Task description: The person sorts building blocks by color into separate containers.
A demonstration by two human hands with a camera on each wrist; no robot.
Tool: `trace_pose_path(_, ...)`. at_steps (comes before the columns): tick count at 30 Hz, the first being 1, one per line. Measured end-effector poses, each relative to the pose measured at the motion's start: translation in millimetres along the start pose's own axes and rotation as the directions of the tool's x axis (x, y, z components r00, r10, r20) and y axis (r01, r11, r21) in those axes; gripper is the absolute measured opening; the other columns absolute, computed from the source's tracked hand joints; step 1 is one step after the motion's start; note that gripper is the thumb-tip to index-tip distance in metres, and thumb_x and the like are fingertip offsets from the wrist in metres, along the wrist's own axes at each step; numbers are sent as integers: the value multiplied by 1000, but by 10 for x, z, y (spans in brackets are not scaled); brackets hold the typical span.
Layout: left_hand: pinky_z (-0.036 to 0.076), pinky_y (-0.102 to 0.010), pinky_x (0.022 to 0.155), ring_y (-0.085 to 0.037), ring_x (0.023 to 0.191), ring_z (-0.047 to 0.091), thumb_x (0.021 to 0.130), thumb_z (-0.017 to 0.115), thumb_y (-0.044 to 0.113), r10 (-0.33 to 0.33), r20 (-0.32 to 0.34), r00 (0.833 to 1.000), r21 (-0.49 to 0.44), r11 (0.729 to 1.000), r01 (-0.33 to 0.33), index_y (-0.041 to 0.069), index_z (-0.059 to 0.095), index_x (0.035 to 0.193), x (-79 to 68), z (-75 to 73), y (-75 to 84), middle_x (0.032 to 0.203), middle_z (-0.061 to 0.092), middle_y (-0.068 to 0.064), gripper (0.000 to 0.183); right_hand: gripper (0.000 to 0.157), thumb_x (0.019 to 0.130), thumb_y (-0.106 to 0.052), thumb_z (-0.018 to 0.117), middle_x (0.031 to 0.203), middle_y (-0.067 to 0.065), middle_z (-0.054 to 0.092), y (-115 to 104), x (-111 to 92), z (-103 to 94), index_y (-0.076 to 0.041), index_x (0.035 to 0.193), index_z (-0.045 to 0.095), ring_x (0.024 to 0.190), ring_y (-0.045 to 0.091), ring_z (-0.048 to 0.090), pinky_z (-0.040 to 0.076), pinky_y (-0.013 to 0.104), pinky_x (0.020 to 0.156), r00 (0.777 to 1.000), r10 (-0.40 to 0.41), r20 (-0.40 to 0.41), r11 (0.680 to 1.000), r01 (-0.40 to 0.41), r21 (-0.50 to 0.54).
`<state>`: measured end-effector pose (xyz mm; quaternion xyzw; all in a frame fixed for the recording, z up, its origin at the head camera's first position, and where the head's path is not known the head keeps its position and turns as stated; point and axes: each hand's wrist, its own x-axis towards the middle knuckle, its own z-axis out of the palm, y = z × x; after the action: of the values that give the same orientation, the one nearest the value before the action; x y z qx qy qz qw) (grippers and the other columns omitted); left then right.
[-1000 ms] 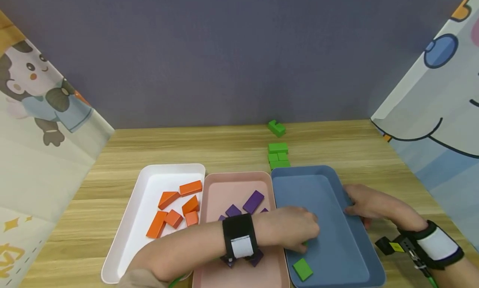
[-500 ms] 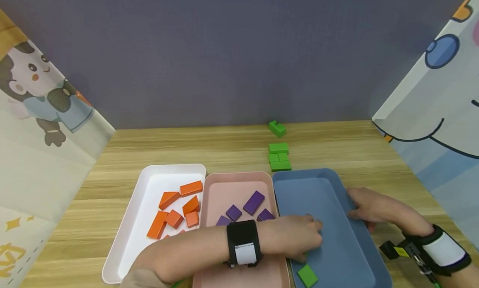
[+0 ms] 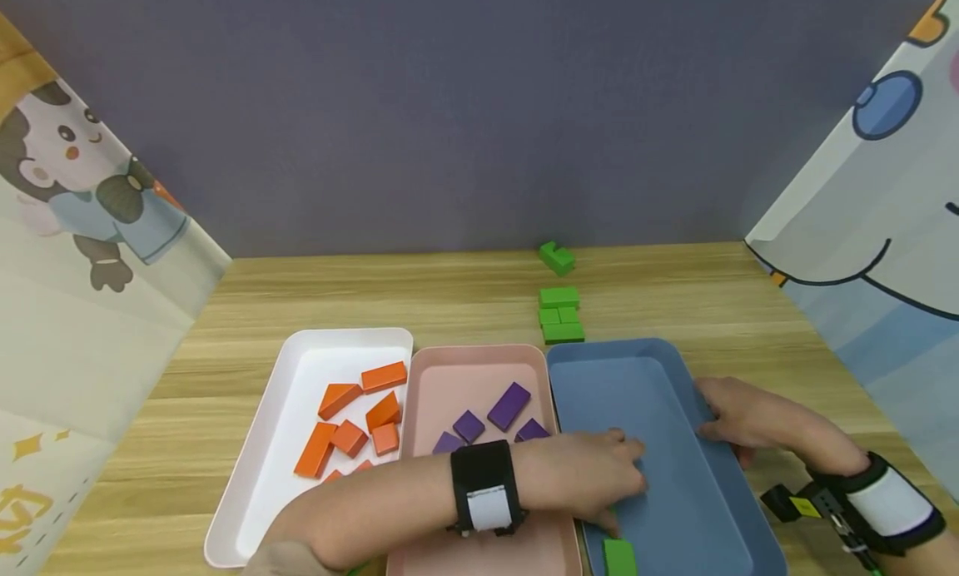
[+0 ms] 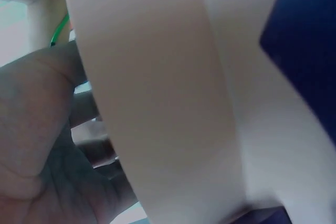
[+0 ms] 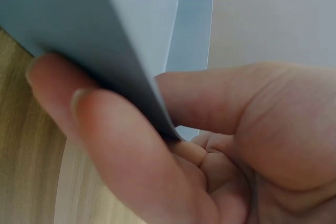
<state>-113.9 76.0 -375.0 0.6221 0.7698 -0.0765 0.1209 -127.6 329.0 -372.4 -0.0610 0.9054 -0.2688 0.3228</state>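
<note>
My right hand (image 3: 742,415) grips the right wall of the blue tray (image 3: 719,468). Its thumb (image 5: 210,95) lies inside the wall and its fingers (image 5: 115,135) curl against the outside. My left hand (image 3: 588,474) reaches across the pink tray (image 3: 472,358) into the blue tray's left side. The thumb is at a green block (image 3: 619,557), and a sliver of green shows under the hand. Its fingertips are partly hidden, and I cannot tell if they pinch a block. The left wrist view shows the left palm (image 4: 31,129) beside a pale tray wall.
Several purple blocks (image 3: 509,405) lie in the pink tray, partly under my left forearm. Left of it, the white tray (image 3: 250,451) holds several orange blocks (image 3: 315,450). Behind the blue tray, several green blocks (image 3: 563,333) line up towards the grey back panel (image 3: 479,118).
The green block by the left thumb has turned and slid slightly right and nearer. The left hand has shifted a little and its fingers spread more. The blue tray has tilted slightly rightward.
</note>
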Motion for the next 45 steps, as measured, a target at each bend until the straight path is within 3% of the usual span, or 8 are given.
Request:
trace_pose_path(5, 44, -14, 76, -2, 85, 45, 81, 58, 65, 33, -42, 999, -32, 999, -34, 32, 61, 119, -32, -78, -110, 107, 50, 10, 50, 38, 90, -6, 59, 65, 11, 57, 4, 16, -12, 8, 121, 42, 43, 24, 58, 49, 34, 42, 1000, 7, 4, 1000, -7, 5)
trace_pose_path(9, 45, -15, 81, -4, 99, 50, 82, 51, 70, 30, -189, 982, -12, 999, -33, 31, 55, 131, -64, -156, -273, 123, 49, 5, 63, 40, 90, -6, 59, 66, 11, 58, 0, 23, -27, 8, 123, 42, 43, 24, 58, 50, 35, 42, 1000, 7, 6, 1000, -7, 9)
trace_pose_path(17, 27, -55, 114, -29, 149, 3, 70, 44, 86, -216, -374, 902, -109, 976, 188, 47, 12, 151, -79, -296, -848, 162, -7, -3, 96, 48, 89, -4, 58, 66, 10, 59, -26, 14, -36, 12, 129, 37, 43, 23, 59, 50, 35, 43, 1000, 13, -1, 1000, -13, 10)
trace_pose_path(23, 16, -68, 111, -37, 146, -16, 70, 45, 86, -396, -313, 863, -242, 912, 330, 52, 5, 149, -68, -319, -1347, 161, -21, 0, 95, 46, 89, -4, 58, 67, 10, 59, -27, 12, -25, 11, 128, 38, 42, 23, 58, 50, 34, 42, 1000, 3, -7, 1000, -3, 5)
trace_pose_path(30, 14, -67, 112, -42, 146, -11, 77, 40, 83, -531, -152, 834, -325, 823, 465, 54, 8, 148, -47, -241, -1775, 162, -13, -1, 83, 53, 89, -4, 58, 69, 9, 60, -40, 19, -3, 13, 133, 34, 41, 23, 58, 50, 34, 41, 1000, 5, -9, 1000, -5, 1)
trace_pose_path(35, 21, -62, 113, -40, 148, 0, 91, 28, 69, -540, -41, 840, -378, 787, 488, 49, 12, 150, 18, -202, -1907, 164, 1, -3, 64, 51, 89, -3, 58, 67, 9, 60, -42, 23, 10, 13, 132, 35, 41, 23, 58, 50, 34, 41, 1000, 0, -6, 1000, 0, 5)
trace_pose_path(41, 9, -46, 121, -23, 149, 10, 103, 32, 38, -456, 5, 890, -374, 825, 424, 37, 20, 153, 138, -162, -1953, 162, 17, -4, 51, 51, 89, -5, 59, 66, 10, 59, -20, 9, 15, 12, 131, 36, 40, 23, 58, 49, 34, 41, 1000, 4, -8, 1000, -4, 3)
trace_pose_path(45, 21, -40, 120, -21, 146, 22, 103, 36, 29, -429, -16, 903, -354, 847, 396, 30, 29, 151, 180, -107, -1956, 158, 29, -4, 49, 53, 89, -4, 59, 67, 9, 60, -5, 8, 17, 14, 133, 34, 40, 23, 58, 49, 34, 40, 1000, -5, -11, 1000, 6, 13)
